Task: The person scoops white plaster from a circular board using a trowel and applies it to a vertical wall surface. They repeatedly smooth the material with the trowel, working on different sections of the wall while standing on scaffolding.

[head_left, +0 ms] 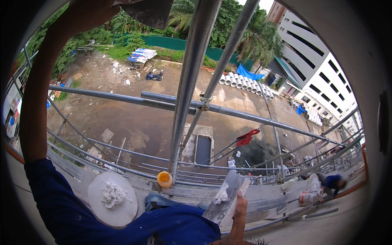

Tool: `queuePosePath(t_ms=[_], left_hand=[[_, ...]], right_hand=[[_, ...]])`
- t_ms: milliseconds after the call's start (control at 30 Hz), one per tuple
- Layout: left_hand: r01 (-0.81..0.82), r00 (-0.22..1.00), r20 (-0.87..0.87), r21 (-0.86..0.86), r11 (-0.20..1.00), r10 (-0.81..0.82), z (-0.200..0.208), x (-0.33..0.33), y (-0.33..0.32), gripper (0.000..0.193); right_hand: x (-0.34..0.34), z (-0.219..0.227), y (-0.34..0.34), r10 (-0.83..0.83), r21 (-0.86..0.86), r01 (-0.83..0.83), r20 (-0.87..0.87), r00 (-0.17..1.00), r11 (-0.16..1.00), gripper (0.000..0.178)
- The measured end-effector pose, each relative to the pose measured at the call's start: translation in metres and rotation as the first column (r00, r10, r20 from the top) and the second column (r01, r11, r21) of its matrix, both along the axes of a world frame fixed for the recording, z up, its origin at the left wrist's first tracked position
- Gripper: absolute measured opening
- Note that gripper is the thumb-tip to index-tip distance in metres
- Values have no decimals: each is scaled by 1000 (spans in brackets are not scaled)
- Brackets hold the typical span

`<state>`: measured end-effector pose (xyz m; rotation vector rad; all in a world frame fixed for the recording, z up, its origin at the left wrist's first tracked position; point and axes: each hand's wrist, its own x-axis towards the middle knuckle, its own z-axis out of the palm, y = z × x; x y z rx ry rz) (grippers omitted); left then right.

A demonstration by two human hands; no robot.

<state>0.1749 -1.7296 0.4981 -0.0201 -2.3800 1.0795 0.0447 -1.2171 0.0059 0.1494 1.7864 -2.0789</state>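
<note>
My left arm reaches up along the left side. At the top edge my left hand [93, 12], partly cut off, grips a dark, flat trowel [149, 13] whose blade shows beside it. Low and right of centre, my right hand [241, 205] is closed on the edge of a flat metal plaster plate [232, 184]. A dab of white plaster [222, 196] lies on that plate. Left of my body, a round white board [97, 212] carries a heap of white plaster [113, 195]. Between board and plate, a small yellow-orange bucket [164, 179] stands by the scaffold pole.
Steel scaffold poles [192, 77] cross in front of me, with a rail [122, 97] across them. Metal planks [261, 204] run to the right, where another person [334, 182] bends near a white bucket [304, 198]. Far below lies a dirt yard [134, 112] with stacked pipes [245, 83].
</note>
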Motion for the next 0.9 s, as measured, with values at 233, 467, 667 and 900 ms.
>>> queuePosePath(t_ms=[233,467,667,900], left_hand=[[-35,920,-361,-466,884,-154,-26,-24,-34,44],[-16,850,-459,-516,857,-260,-34,-79,-30,44],[1,732,-541,-607,795,-414,-31,-125,-45,57],[49,734,-598,-424,904,-320,-58,-162,-57,68]], right_hand=[[-7,-2,-7,7,119,-5,-22,1000,993,51],[0,-1,-21,6,4,-6,31,1000,1000,47],[11,-2,-28,9,8,-9,47,999,1000,46],[18,-16,-26,-62,-56,65,44,997,996,47]])
